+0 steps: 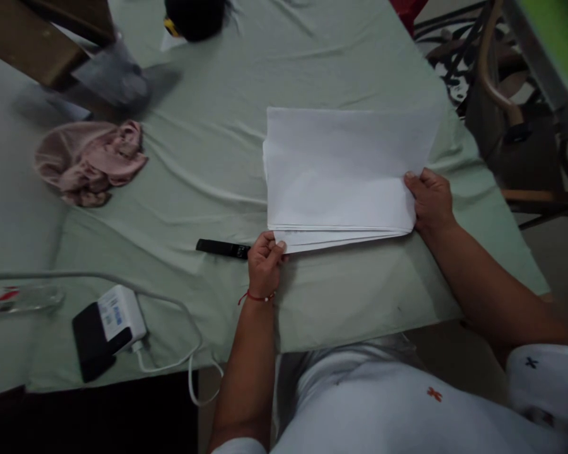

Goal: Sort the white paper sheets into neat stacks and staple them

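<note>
I see sheets (pixel 341 167) just right of the frame's centre, over the tabletop (pixel 208 170); the left hand (pixel 265 260) pinches their lower-left corner, the right hand (pixel 434 200) grips their right edge.

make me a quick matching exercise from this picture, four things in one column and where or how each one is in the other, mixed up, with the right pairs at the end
Things
1. white paper
2. pink cloth
3. clear bottle
4. red bracelet

Place or state
A. lying at the picture's left edge
B. gripped by the left hand and the right hand
C. worn on the left wrist
D. bunched up on the green tablecloth

Right pairs: 1-B, 2-D, 3-A, 4-C
</note>
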Available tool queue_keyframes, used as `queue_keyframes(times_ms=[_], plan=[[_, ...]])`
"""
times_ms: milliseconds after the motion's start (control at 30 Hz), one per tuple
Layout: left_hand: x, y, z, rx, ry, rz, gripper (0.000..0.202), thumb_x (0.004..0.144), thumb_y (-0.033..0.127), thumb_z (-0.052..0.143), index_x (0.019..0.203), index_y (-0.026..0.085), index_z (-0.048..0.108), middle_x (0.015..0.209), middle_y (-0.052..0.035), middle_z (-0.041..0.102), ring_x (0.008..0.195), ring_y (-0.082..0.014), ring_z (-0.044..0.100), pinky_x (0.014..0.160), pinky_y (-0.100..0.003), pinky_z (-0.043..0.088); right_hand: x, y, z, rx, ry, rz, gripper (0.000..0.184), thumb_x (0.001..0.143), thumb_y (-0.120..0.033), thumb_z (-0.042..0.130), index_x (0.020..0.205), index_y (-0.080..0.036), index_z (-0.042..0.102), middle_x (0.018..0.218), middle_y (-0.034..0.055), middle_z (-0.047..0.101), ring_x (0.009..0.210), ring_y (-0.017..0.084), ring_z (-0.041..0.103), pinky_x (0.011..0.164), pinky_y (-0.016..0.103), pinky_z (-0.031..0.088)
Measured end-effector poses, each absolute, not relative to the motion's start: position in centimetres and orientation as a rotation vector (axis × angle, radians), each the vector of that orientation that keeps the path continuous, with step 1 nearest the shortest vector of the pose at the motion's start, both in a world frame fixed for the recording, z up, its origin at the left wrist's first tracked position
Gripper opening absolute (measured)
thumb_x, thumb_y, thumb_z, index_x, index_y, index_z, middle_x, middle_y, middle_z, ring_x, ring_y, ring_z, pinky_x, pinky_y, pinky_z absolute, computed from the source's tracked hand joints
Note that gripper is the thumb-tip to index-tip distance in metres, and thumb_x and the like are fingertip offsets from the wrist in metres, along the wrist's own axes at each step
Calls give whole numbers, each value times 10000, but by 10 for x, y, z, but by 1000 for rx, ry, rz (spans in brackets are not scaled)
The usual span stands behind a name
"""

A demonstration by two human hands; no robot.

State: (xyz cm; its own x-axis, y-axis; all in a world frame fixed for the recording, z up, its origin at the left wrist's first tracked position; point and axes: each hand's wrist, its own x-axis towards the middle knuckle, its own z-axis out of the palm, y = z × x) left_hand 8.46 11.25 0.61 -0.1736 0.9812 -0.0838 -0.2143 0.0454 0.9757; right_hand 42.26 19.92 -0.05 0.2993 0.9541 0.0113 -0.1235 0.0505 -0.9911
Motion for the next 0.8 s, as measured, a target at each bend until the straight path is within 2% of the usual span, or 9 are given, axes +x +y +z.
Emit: queue_keyframes(times_ms=[100,200,333,500,633,733,800], plan=[[84,114,3,883,1190,1437,527,659,359,967,1022,233,606,659,78,580,542,-71,530,537,-164,438,422,198,3,-1228,-894,1066,342,672,-598,873,791,-319,716,736,-15,733,628,211,625,597,370,544],[84,115,0,879,1193,1467,645,646,415,982,1100,256,553,747,55,673,599,-91,605,598,-185,467,423,197,4,-1213,-888,1113,341,658,-579,890,795,-312,728,719,-15,730,591,196,607,563,354,522],[86,115,1,895,1218,1478,683,647,447,987,1105,270,512,723,72,663,571,-90,588,589,-193,435,425,197,2,-1200,-897,1123,324,681,-565,888,825,-312,745,738,-1,732,618,205,632,568,360,526],[88,115,3,885,1254,1523,607,619,420,997,992,273,541,667,95,579,592,-91,561,613,-194,432,426,197,4,-1196,-927,1145,346,684,-588,887,808,-309,723,767,13,736,662,227,666,576,380,543],[85,117,0,950,1314,1507,417,615,384,967,804,218,635,711,41,639,670,-110,584,659,-212,456,426,196,7,-1200,-915,1165,373,639,-597,904,777,-304,718,767,2,744,630,208,646,558,365,542],[83,117,0,905,1277,1490,250,657,350,886,792,204,735,765,-4,702,711,-140,611,671,-242,478,425,195,8,-1221,-953,1170,389,637,-628,900,764,-312,713,748,2,732,623,211,631,548,366,529],[83,117,2,819,1216,1519,254,707,427,825,814,203,773,786,-28,717,723,-160,627,660,-263,495,424,193,8,-1226,-971,1168,393,641,-637,895,763,-312,711,738,3,720,621,214,617,552,370,521]])
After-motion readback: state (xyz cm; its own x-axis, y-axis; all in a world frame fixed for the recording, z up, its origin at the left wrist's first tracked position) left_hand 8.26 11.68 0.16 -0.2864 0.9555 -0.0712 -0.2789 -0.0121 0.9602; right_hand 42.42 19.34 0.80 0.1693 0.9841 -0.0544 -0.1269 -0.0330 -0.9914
